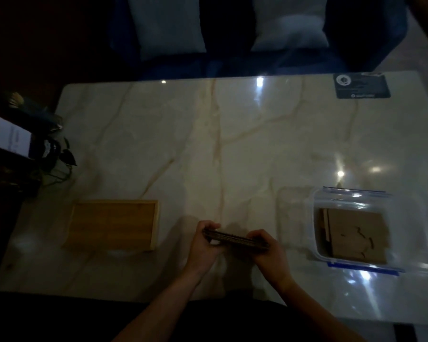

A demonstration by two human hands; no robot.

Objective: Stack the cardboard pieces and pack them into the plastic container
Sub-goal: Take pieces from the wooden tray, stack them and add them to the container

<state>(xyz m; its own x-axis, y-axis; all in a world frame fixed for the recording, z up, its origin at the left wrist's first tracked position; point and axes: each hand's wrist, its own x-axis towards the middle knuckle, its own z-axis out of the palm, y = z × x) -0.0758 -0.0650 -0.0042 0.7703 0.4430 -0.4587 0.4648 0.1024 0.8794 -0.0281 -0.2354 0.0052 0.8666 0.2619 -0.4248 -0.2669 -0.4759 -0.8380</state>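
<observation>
A thin stack of brown cardboard pieces (235,239) is held edge-on just above the marble table, near its front edge. My left hand (204,245) grips the stack's left end and my right hand (267,250) grips its right end. To the right stands a clear plastic container (318,201) with blue clips, open at the top. Inside it lie more cardboard pieces (358,235), one flat and others upright along the left wall.
An empty wooden tray (114,224) lies to the left of my hands. A dark card (362,86) sits at the table's far right corner. Dark clutter with cables (47,149) crowds the left edge. Blue chairs with pale cushions (168,25) stand behind the table.
</observation>
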